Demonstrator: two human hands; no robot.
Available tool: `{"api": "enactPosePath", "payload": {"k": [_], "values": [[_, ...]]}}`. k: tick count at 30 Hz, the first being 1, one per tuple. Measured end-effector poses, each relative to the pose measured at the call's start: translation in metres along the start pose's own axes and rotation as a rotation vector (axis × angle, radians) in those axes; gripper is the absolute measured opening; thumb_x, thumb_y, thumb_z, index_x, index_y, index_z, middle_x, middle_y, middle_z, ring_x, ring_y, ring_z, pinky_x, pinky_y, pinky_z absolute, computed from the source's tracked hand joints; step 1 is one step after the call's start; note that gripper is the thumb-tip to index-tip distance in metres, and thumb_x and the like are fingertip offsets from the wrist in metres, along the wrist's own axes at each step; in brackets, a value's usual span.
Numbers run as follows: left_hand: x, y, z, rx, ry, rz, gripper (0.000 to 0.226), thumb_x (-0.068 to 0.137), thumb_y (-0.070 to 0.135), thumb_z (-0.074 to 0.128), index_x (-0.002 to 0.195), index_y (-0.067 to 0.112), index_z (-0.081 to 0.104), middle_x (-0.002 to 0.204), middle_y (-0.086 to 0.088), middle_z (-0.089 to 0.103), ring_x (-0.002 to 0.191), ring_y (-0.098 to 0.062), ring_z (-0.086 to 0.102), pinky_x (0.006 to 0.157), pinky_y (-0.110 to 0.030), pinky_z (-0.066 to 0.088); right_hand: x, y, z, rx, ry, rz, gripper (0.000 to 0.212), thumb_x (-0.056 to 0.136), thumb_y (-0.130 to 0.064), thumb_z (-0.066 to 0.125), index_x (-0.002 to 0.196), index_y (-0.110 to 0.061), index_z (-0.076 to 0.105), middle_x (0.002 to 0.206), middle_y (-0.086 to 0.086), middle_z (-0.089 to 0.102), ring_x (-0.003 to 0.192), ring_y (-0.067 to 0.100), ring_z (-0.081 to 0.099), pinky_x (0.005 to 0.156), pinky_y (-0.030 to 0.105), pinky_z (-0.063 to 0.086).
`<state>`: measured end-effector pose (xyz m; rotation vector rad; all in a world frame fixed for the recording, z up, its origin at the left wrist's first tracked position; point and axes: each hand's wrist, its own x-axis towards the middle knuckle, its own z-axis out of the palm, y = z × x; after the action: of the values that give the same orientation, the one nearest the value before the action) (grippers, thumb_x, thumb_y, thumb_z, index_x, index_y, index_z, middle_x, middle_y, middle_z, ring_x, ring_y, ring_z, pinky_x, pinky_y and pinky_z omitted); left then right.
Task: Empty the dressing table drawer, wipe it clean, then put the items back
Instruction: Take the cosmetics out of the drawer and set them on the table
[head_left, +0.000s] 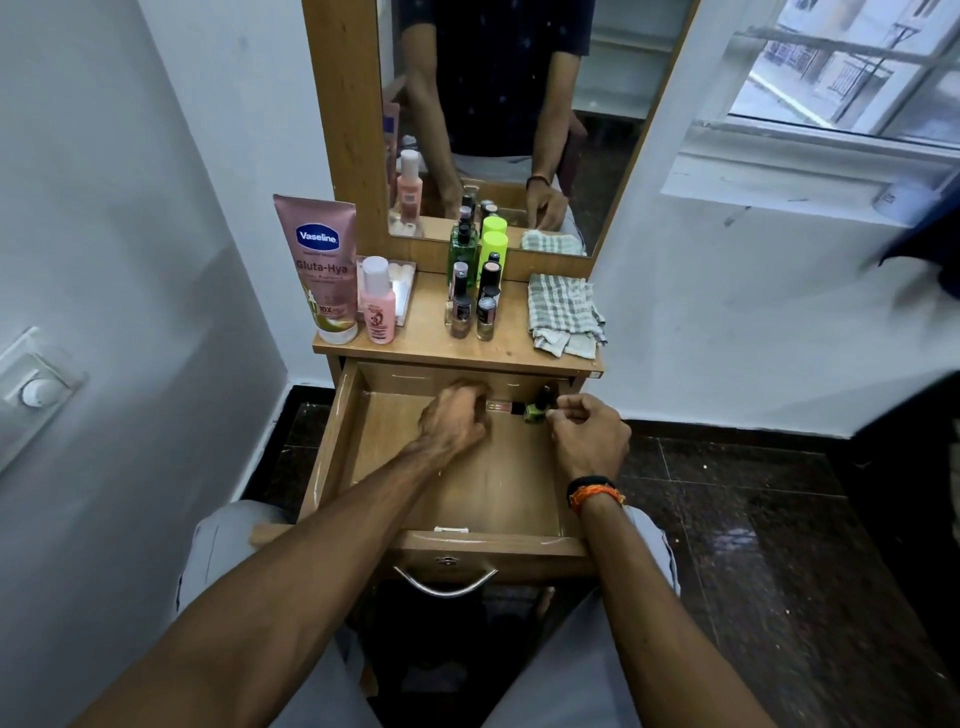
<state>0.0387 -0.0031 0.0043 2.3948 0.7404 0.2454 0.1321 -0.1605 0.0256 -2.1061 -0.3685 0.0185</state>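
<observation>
the drawer (332, 457) stands pulled out. at its back, the left hand (454, 418) curls over a pink tube (500, 406), and the right hand (589, 434) pinches beside a small green bottle (535, 412). a hurried lift could knock either down. beyond, bottles (470, 306) crowd the tabletop (426, 340) beside the checked cloth (563, 314); adding more may topple them.

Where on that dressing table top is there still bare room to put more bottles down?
Bare wood shows on the table top between the small pink bottle and the nail polish cluster, and along the front edge. The back is crowded; the checked cloth fills the right end.
</observation>
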Motion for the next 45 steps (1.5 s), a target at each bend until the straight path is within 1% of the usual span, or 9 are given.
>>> {"api": "enactPosePath", "payload": {"k": [4,9,14,22,28,31,34,39,45], "values": [[0.002,0.004,0.006,0.066,-0.009,0.014,0.047,0.084,0.017,0.065,0.131,0.023,0.062,0.13,-0.006,0.06,0.111,-0.029,0.063,0.091,-0.038,0.054,0.012,-0.005,0.005,-0.154,-0.009,-0.067,0.029,0.081,-0.024,0.077,0.109,-0.02,0.076,0.101,0.001,0.074,0.098,0.018,0.067,0.09,0.031,0.052],[0.006,0.004,0.013,0.127,-0.024,0.019,0.036,0.09,0.016,0.061,0.125,0.014,0.062,0.12,-0.013,0.063,0.109,-0.033,0.062,0.089,-0.038,0.051,0.026,-0.004,0.014,-0.328,-0.041,-0.084,0.042,0.079,-0.039,0.079,0.117,-0.023,0.072,0.1,0.004,0.067,0.095,0.021,0.06,0.077,0.032,0.05],[0.01,0.005,0.017,0.122,-0.012,0.017,0.032,0.091,0.018,0.063,0.122,0.01,0.062,0.121,-0.013,0.062,0.11,-0.032,0.061,0.09,-0.039,0.05,0.03,0.0,0.021,-0.336,-0.082,-0.052,0.05,0.074,-0.046,0.082,0.119,-0.026,0.071,0.102,0.005,0.064,0.1,0.025,0.057,0.08,0.037,0.054],[0.013,0.007,0.022,0.076,0.017,-0.026,0.023,0.09,0.015,0.061,0.113,0.013,0.063,0.114,-0.012,0.065,0.103,-0.03,0.062,0.087,-0.04,0.051,0.035,0.003,0.022,-0.262,-0.095,-0.01,0.037,0.072,-0.044,0.084,0.104,-0.028,0.077,0.103,0.003,0.058,0.102,0.025,0.054,0.082,0.037,0.051],[0.007,0.006,0.019,-0.006,0.043,-0.017,0.017,0.084,0.019,0.068,0.1,0.015,0.063,0.112,-0.006,0.057,0.095,-0.027,0.061,0.077,-0.031,0.047,0.033,0.008,0.021,-0.225,-0.106,-0.042,0.032,0.07,-0.043,0.086,0.096,-0.026,0.079,0.099,0.0,0.056,0.1,0.023,0.052,0.078,0.035,0.05],[0.005,0.008,0.015,-0.098,0.095,-0.034,0.017,0.086,0.034,0.07,0.088,0.02,0.06,0.1,0.001,0.056,0.084,-0.021,0.057,0.071,-0.029,0.043,0.029,0.006,0.019,-0.217,-0.107,-0.069,0.031,0.072,-0.042,0.085,0.097,-0.025,0.079,0.099,0.001,0.056,0.096,0.017,0.043,0.073,0.028,0.039],[0.0,0.009,0.01,-0.18,0.141,-0.005,0.02,0.083,0.035,0.071,0.082,0.022,0.056,0.083,0.005,0.063,0.076,-0.021,0.061,0.063,-0.03,0.047,0.022,0.002,0.016,-0.208,-0.111,-0.143,0.031,0.072,-0.04,0.085,0.098,-0.024,0.078,0.093,-0.002,0.053,0.093,0.015,0.039,0.066,0.022,0.03],[-0.01,0.008,-0.006,-0.326,0.214,0.011,0.013,0.077,0.015,0.072,0.082,0.019,0.06,0.077,0.007,0.069,0.071,-0.012,0.063,0.064,-0.032,0.053,0.012,-0.005,0.014,-0.082,-0.079,-0.189,0.028,0.071,-0.038,0.085,0.094,-0.022,0.078,0.09,-0.003,0.066,0.092,0.016,0.055,0.076,0.029,0.046],[-0.017,0.007,-0.025,-0.482,0.313,0.053,0.018,0.082,0.009,0.069,0.091,0.022,0.062,0.087,-0.001,0.069,0.079,-0.023,0.065,0.072,-0.041,0.055,0.004,-0.012,0.01,0.089,-0.091,-0.142,0.025,0.079,-0.034,0.082,0.096,-0.019,0.07,0.085,-0.009,0.07,0.082,0.004,0.067,0.078,0.032,0.059]]}}
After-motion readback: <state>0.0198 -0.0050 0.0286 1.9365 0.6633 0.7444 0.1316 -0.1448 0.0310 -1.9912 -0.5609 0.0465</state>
